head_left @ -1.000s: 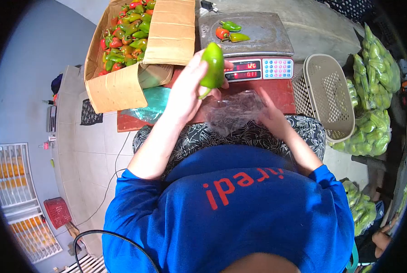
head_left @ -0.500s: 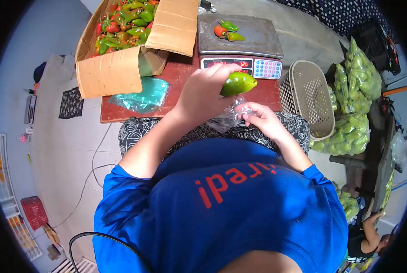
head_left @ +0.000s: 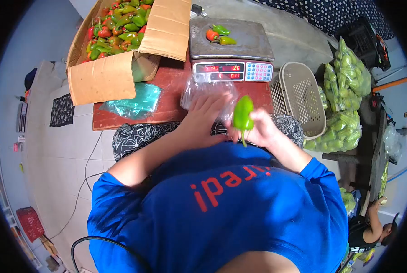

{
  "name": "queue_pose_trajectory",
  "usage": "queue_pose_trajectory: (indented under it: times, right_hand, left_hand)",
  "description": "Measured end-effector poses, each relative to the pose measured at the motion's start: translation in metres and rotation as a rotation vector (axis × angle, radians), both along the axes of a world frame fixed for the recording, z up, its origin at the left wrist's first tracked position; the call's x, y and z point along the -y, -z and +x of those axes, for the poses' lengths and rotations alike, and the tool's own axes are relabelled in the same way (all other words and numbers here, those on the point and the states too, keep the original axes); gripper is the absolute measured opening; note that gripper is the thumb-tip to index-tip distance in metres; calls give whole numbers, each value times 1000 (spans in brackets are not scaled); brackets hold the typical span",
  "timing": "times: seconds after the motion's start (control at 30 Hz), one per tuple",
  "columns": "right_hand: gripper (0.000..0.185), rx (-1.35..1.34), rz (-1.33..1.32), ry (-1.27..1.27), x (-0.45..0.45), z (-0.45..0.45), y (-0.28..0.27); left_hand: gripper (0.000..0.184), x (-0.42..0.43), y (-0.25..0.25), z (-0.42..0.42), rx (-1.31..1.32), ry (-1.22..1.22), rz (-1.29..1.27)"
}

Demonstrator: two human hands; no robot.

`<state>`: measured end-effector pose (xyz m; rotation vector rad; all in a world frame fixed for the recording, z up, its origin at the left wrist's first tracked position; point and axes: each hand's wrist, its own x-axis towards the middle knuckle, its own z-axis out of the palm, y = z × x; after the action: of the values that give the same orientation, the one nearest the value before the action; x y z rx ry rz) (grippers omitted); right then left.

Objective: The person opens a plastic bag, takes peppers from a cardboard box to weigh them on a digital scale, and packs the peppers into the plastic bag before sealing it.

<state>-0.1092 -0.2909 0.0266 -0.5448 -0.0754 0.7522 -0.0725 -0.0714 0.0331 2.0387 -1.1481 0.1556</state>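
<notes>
A green pepper (head_left: 243, 112), stem toward me, is in my right hand (head_left: 261, 129), whose fingers close on its lower part. My left hand (head_left: 204, 119) is spread beside it, blurred, with its fingertips over a clear plastic bag (head_left: 204, 89) on the red table (head_left: 174, 98). Whether the left fingers touch the bag cannot be made out. Beyond the bag stands a digital scale (head_left: 253, 43) with a lit display (head_left: 219, 71). One red pepper (head_left: 212, 35) and two green peppers (head_left: 226, 40) lie on its plate.
An open cardboard box (head_left: 98, 79) of red and green peppers stands at the left, near green plastic bags (head_left: 142, 101). A beige basket (head_left: 302, 93) and bagged green peppers (head_left: 342, 132) are at the right. Another person (head_left: 372, 230) is at the lower right.
The held green pepper has passed from my left hand to my right hand. My left hand has opened and lowered. The clear bag now lies farther forward, toward the scale.
</notes>
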Motion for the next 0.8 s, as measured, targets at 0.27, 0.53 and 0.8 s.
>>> queue_pose_trajectory:
  times: [0.27,0.53,0.8]
  right_hand:
    - [22,720,-1044,-244,4,84,-48]
    - [59,678,-1850,378,85,265,-6]
    - [56,616,-2039,632,72,305,58]
  left_hand:
    - [29,-52,109,8,-815,-23,28]
    - [32,-45,146,22,-1082,4,-57]
    - [32,-46,165,31,-1099,16,53]
